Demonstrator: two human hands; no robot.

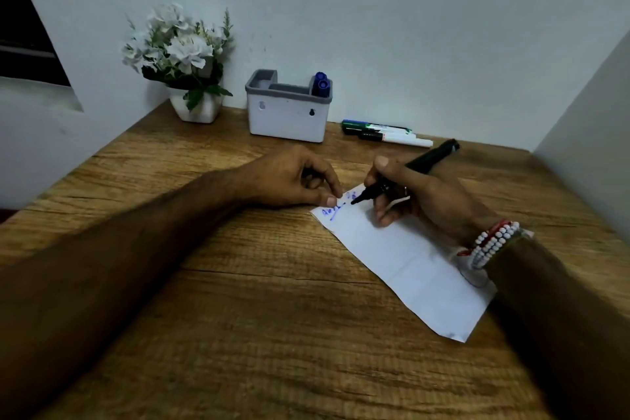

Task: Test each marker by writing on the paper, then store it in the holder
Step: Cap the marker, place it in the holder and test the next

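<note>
At the upper left of the frame I see a white pot of white flowers [195, 102] standing on the wooden surface [255, 317] against the wall. Just to its right is the white holder with a grey rim [288, 119]. Two blue markers [321, 83] stand upright in its right-hand compartment.

Below the holder, in the middle of the frame, the left hand [289, 177] lies on the surface. Its fingers are curled, and the thumb and forefinger meet on the upper left corner of the paper [409, 259], pinning it down. The paper is a long white strip that runs diagonally from mid-frame toward the lower right. Some blue writing [331, 212] sits close to that pinned corner.

Right of it, the right hand [419, 198] rests on the paper and grips a black marker [412, 172] in a writing hold, with the fingers wrapped round the barrel. The marker's tip touches the paper just beside the blue writing, and its back end slants toward the upper right. Beaded bracelets in white and red [491, 244] circle the right wrist.

Above the right hand, a small cluster of white-barrelled markers [385, 133] lies flat on the surface near the wall, just right of the holder. I can make out green and black ends on them.
</note>
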